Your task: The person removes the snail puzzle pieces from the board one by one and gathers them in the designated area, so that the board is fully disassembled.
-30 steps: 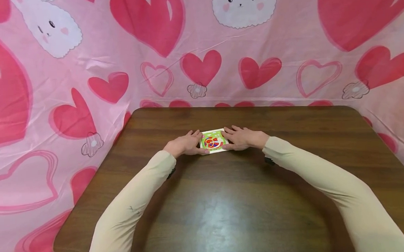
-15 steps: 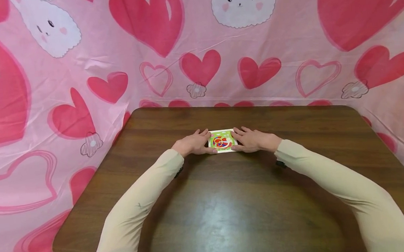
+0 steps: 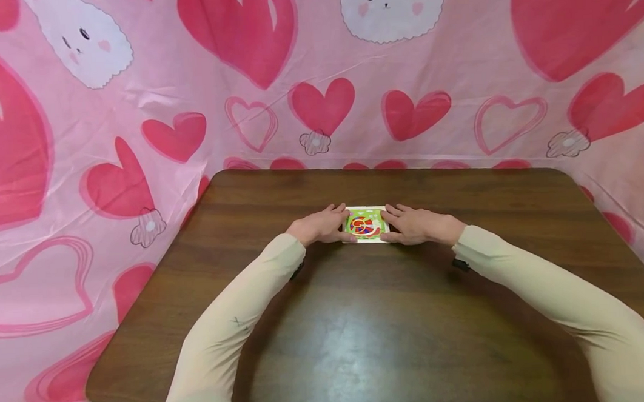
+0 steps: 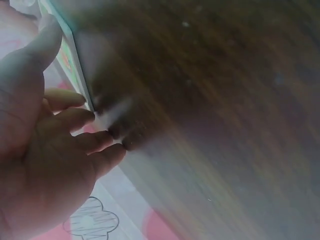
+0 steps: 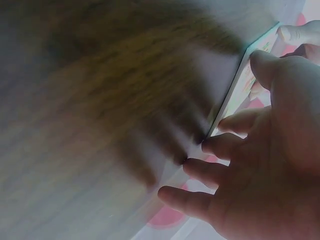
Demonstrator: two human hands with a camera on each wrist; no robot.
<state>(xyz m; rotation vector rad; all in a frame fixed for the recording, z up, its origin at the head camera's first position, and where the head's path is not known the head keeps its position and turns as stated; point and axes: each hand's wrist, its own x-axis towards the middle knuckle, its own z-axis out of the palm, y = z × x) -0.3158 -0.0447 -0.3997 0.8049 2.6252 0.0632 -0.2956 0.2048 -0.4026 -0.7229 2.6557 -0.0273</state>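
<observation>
Picture board [image 3: 366, 226] sits between left hand [image 3: 321, 226] and right hand [image 3: 420, 225], fingers spread at opposite edges, seemingly to steady it!

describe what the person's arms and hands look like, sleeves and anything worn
The left sleeve and right sleeve are long, pale cream and plain, except for small dark marks on the left forearm. A black object shows beneath the left cuff, and another beneath the right. The left hand and right hand are ungloved.
</observation>
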